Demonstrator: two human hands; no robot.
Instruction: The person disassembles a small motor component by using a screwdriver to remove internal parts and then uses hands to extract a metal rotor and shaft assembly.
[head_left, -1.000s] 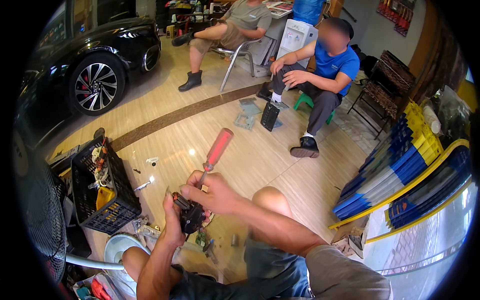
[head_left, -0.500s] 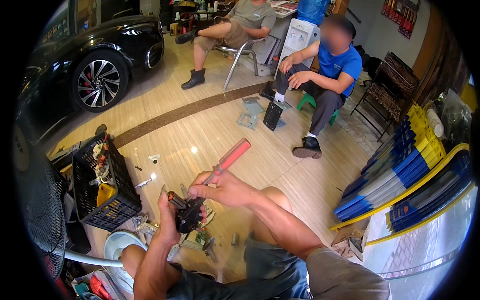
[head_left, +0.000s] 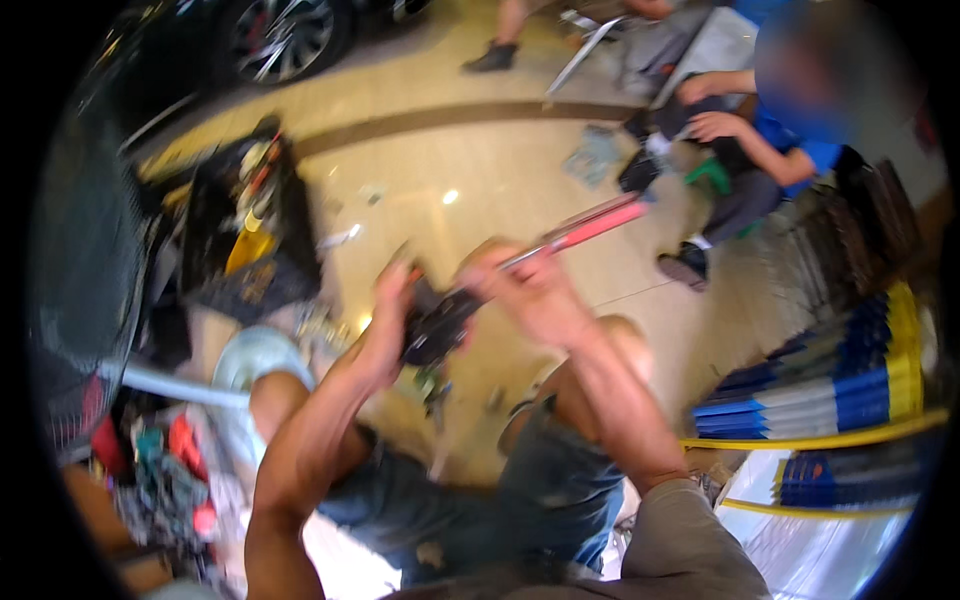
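Note:
Motion blurs the whole head view. My left hand (head_left: 390, 315) is closed round a small black mechanical part (head_left: 435, 332), holding it up in front of my knees. My right hand (head_left: 540, 300) grips a screwdriver by its metal shaft. The screwdriver's red handle (head_left: 602, 222) sticks out past the hand to the upper right. Its lower end points toward the black part, where both hands come close together. Fingers and blur hide whether the tip touches the part.
A black plastic crate (head_left: 250, 285) with tools stands at the left, near a pale round basin (head_left: 262, 355). Small metal pieces lie on the floor below my hands. A person in blue (head_left: 790, 140) sits at the upper right. Blue-and-yellow packages (head_left: 820, 385) fill a rack at right.
The view has shifted, so the surroundings sit further up and blur. The screwdriver slants flatter, pointing further right. Both hands keep their holds.

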